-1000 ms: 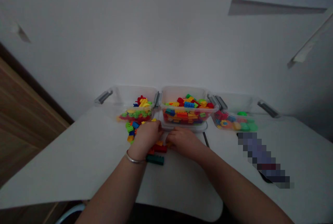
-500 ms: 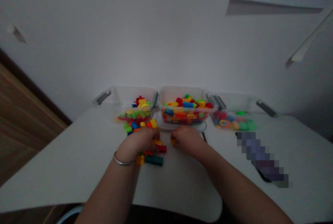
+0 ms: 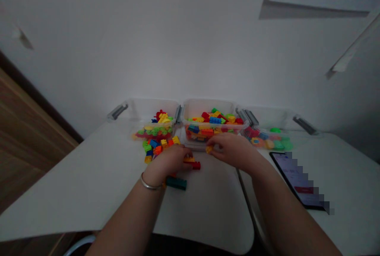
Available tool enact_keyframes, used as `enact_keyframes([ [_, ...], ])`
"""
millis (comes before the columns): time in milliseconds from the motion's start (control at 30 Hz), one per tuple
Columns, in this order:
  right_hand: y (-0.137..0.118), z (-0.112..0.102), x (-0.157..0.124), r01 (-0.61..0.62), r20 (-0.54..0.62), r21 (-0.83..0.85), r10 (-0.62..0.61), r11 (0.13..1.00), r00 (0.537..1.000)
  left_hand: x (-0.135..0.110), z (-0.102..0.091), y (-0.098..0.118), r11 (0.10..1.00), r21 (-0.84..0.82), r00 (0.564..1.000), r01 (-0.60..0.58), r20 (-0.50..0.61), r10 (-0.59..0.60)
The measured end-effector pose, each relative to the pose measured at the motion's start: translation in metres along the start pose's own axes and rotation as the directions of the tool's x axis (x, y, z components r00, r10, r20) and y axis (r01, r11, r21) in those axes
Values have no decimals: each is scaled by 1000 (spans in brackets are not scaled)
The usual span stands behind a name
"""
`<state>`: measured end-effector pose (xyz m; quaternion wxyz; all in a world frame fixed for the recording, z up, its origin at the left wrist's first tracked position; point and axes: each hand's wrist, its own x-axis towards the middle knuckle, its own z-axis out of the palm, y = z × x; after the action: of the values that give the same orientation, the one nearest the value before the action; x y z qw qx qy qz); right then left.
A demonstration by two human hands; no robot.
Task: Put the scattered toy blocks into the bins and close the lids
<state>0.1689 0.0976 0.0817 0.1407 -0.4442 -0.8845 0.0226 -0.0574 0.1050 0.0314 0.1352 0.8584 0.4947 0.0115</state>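
My left hand [image 3: 172, 159], with a bangle at its wrist, is closed around a red toy building brick [image 3: 195, 165]. An orange-yellow brick [image 3: 189, 159] lies on top of that red one, partly behind my fingers. Farther right and a little higher, my right hand [image 3: 233, 149] pinches a small yellow brick [image 3: 209, 149] in front of the middle bin. Just below my left hand rests a long dark green brick [image 3: 176, 183]. Several loose bricks, among them an orange one [image 3: 157, 150], lie on the table behind my left hand.
Three clear plastic bins stand along the wall: a left bin [image 3: 142, 107], a middle bin [image 3: 208, 105] full of bricks, and a right bin [image 3: 264, 115] with round green and orange pieces. A phone [image 3: 299, 176] lies on the white table [image 3: 74, 184] at the right.
My right hand has moved right and slightly up with the yellow brick, away from my left. My left hand has shifted right with the red and orange-yellow bricks.
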Motion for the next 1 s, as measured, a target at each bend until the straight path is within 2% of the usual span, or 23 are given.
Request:
enact_keyframes([
  [67, 10, -8, -1, -5, -191, 26, 10, 1000, 982, 1, 1, 2, 1000, 17, 1000, -18, -23, 18],
  [100, 15, -9, 0, -19, -308, 27, 27, 999, 951, 1, 2, 3, 1000, 22, 999, -22, -32, 22],
  [133, 20, -9, 1, -46, -425, 27, 53, 999, 904, 2, 3, 3, 999, 26, 999, -26, -41, 27],
  [200, 29, -5, 3, -131, -610, 48, 133, 990, 781, 3, 4, 4, 999, 29, 998, -36, -49, 37],
  [267, 35, 3, 5, -215, -689, 92, 218, 972, 691, 3, 5, 5, 998, 30, 997, -48, -52, 49],
  [333, 39, 10, 7, -275, -694, 120, 278, 954, 664, 3, 4, 6, 998, 20, 997, -53, -49, 54],
  [567, 45, 21, 11, -321, -623, 99, 310, 942, 718, 3, -1, 9, 997, -35, 998, -61, -21, 61],
  [633, 44, 20, 11, -308, -609, 83, 293, 948, 737, 3, -1, 8, 997, -37, 997, -75, -32, 74],
  [733, 38, 15, 9, -277, -635, 60, 251, 959, 731, 4, 1, 6, 996, -44, 996, -76, -52, 74],
  [800, 30, 9, 8, -205, -649, 52, 189, 977, 737, 3, 0, 6, 995, -76, 996, -65, -58, 61],
  [933, 10, -1, 3, 4, -570, 143, 79, 990, 818, -1, -9, 12, 949, -312, 999, -40, -21, 35],
  [1000, -1, -4, 0, 32, -479, 245, 92, 969, 873, -3, -14, 15, 881, -471, 999, -42, -30, 32],
])
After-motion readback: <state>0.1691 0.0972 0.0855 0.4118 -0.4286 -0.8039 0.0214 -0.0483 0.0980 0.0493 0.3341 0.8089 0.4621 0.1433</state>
